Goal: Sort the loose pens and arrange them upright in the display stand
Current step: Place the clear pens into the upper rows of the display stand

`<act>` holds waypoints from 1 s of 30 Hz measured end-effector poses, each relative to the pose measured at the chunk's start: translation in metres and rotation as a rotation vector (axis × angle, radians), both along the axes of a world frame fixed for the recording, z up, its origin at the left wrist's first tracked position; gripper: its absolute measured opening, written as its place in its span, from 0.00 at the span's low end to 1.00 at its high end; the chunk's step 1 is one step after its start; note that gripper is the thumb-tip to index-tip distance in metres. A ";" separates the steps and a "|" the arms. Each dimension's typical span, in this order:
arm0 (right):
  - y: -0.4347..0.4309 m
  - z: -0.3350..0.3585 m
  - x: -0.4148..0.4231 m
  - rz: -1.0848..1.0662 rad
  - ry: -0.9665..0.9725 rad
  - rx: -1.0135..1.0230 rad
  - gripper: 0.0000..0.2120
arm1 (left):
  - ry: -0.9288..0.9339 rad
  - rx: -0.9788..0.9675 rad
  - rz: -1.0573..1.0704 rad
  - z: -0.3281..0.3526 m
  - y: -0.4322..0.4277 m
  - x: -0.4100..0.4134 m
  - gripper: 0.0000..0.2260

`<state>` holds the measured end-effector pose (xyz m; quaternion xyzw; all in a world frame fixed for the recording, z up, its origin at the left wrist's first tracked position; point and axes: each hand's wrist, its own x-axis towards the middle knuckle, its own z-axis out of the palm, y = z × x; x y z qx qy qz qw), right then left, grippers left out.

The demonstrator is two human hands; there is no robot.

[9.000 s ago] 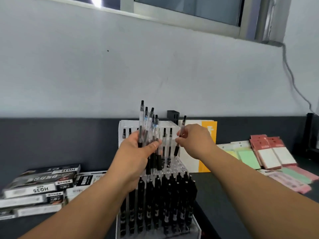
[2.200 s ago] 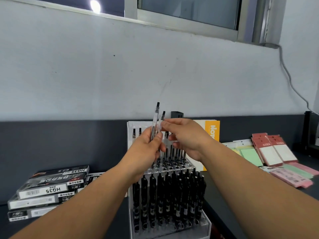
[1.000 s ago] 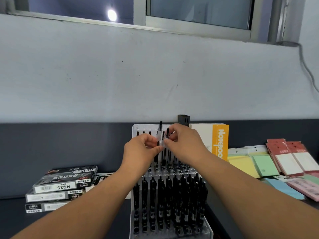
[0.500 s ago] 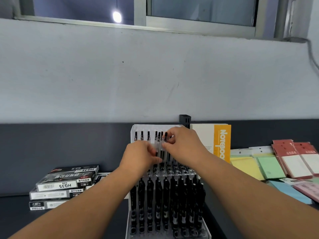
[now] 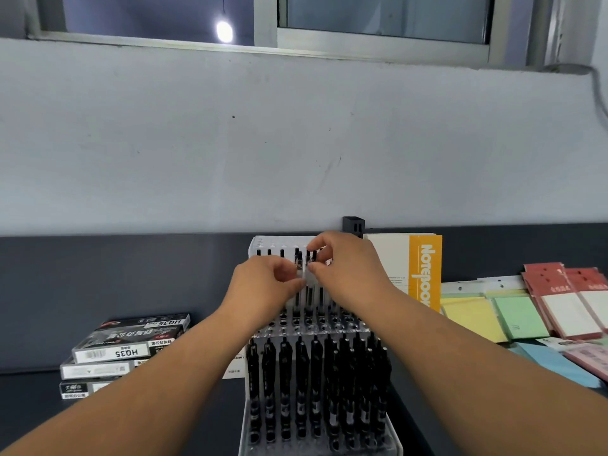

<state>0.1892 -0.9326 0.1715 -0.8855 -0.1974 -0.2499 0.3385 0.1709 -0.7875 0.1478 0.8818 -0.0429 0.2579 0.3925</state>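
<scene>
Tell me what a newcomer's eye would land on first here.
Both hands meet at the centre: the left hand and right hand pinch clear pens in the back rows of the display stand. Below them, its front tiers are packed with upright black pens. To the right, an orange notebook stands upright beside pastel sticky notes.

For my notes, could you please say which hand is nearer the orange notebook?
Right. The right hand is just left of the notebook; the left hand lies farther left.
</scene>
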 end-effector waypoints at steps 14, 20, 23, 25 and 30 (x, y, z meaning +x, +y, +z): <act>0.012 0.005 0.004 -0.031 -0.016 -0.015 0.08 | 0.071 -0.110 -0.011 -0.001 0.009 0.010 0.05; 0.009 0.008 0.006 -0.019 -0.020 0.048 0.12 | 0.053 -0.119 -0.029 -0.003 0.007 0.010 0.05; 0.008 0.009 0.006 -0.052 -0.047 -0.027 0.12 | 0.051 -0.112 -0.026 -0.003 0.007 0.010 0.05; 0.009 0.010 0.005 -0.096 -0.072 -0.122 0.13 | 0.053 -0.094 -0.029 -0.002 0.006 0.009 0.04; 0.006 0.015 0.004 -0.079 -0.034 -0.122 0.11 | 0.035 -0.060 -0.008 -0.003 0.007 0.008 0.07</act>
